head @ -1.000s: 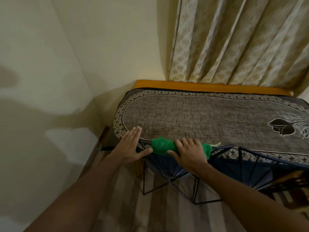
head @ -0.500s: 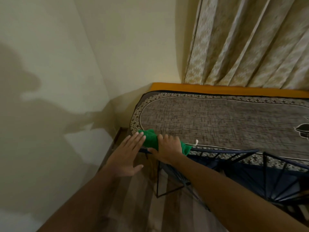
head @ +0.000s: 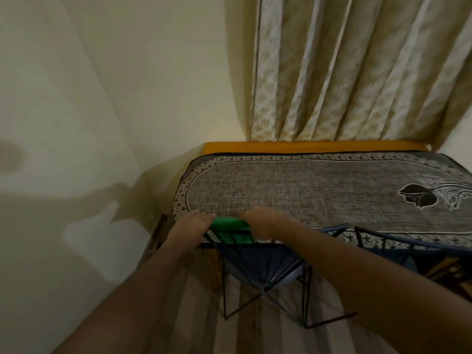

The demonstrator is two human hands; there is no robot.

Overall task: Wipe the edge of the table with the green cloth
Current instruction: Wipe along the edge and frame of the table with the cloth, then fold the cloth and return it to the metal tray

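Head view, patterned table (head: 319, 190), cream wall (head: 127, 98), beige curtain (head: 357, 72)

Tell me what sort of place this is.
Most likely a room in a home, perhaps a dining corner. A table under a patterned grey cover stands against the wall, pleated patterned curtains hang behind it, and a wire-frame chair is tucked at its near edge.
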